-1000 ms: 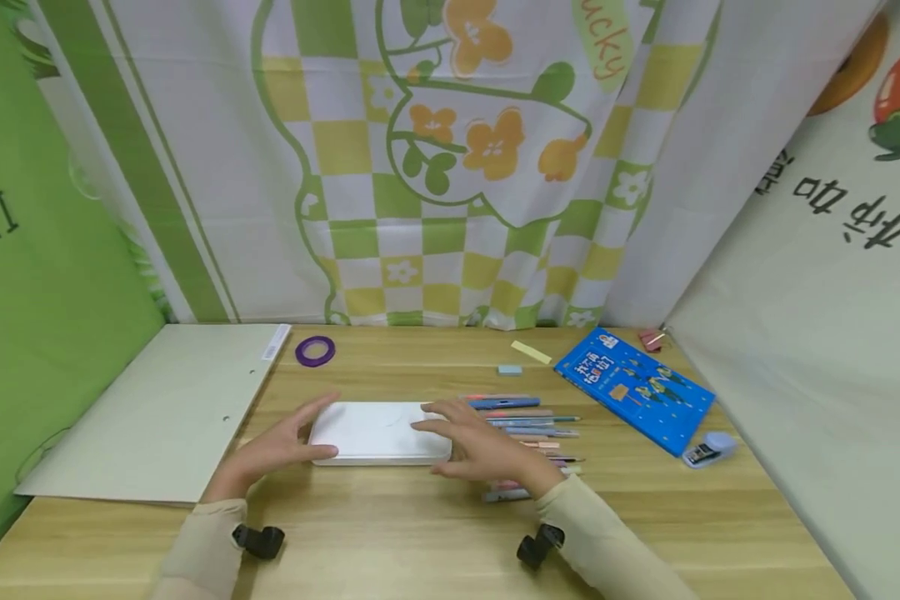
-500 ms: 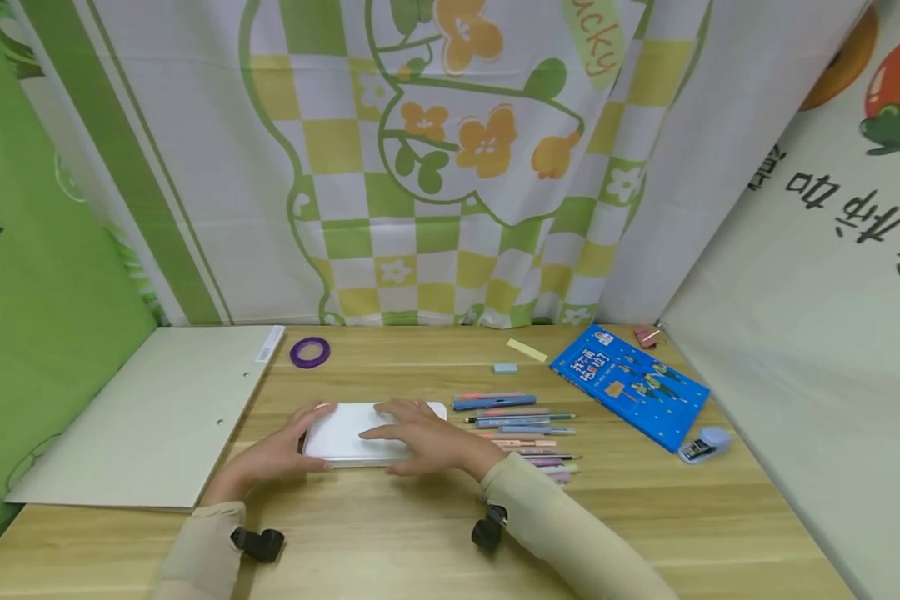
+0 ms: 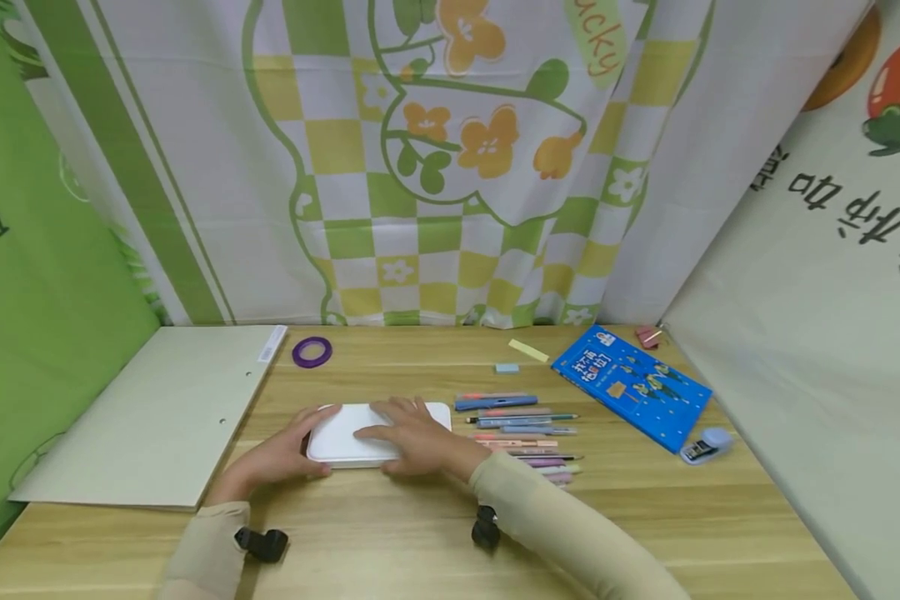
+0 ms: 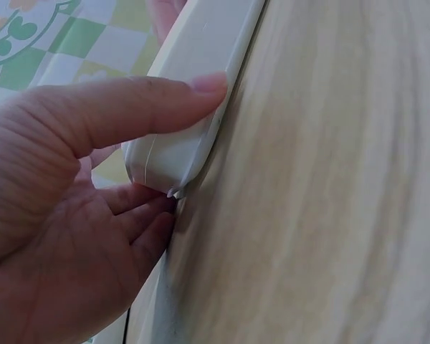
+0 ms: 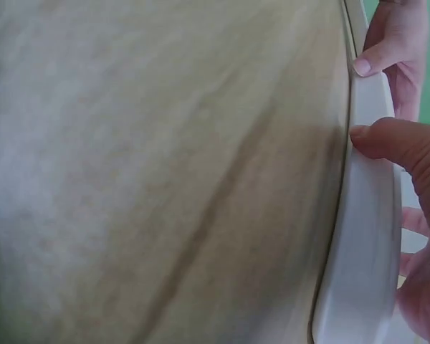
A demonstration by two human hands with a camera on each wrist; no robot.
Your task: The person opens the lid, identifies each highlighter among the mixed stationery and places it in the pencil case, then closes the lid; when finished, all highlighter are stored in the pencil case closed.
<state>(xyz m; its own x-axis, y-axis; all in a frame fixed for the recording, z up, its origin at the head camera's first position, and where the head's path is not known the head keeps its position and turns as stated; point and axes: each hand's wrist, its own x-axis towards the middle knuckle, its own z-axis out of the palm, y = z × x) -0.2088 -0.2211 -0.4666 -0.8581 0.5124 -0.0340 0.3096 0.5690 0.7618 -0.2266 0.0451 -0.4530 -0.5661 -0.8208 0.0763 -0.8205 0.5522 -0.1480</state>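
Observation:
A flat white pencil case (image 3: 337, 437) with rounded corners lies lengthwise on the wooden table (image 3: 390, 533). At its left end, my left hand (image 3: 281, 454) grips it, with the thumb on the near side. In the left wrist view the other fingers curl round the end of the white case (image 4: 201, 43), close to the tabletop. My right hand (image 3: 423, 442) reaches over the middle of the case, fingers spread across the lid. The right wrist view has its thumb (image 5: 380, 140) on the near side wall, with the left thumb a little farther along.
Several pens and pencils (image 3: 525, 429) lie in a row right of the case. Behind them are a blue eraser (image 3: 506, 368), a yellow strip (image 3: 528, 350) and a blue book (image 3: 633, 387), with a small stapler (image 3: 707, 446) beside it. A purple tape roll (image 3: 312, 352) and a large pale board (image 3: 150, 417) are left.
My right hand has moved left from the case's right end to its middle, uncovering that end and more of the pens. My left hand has stayed at the left end.

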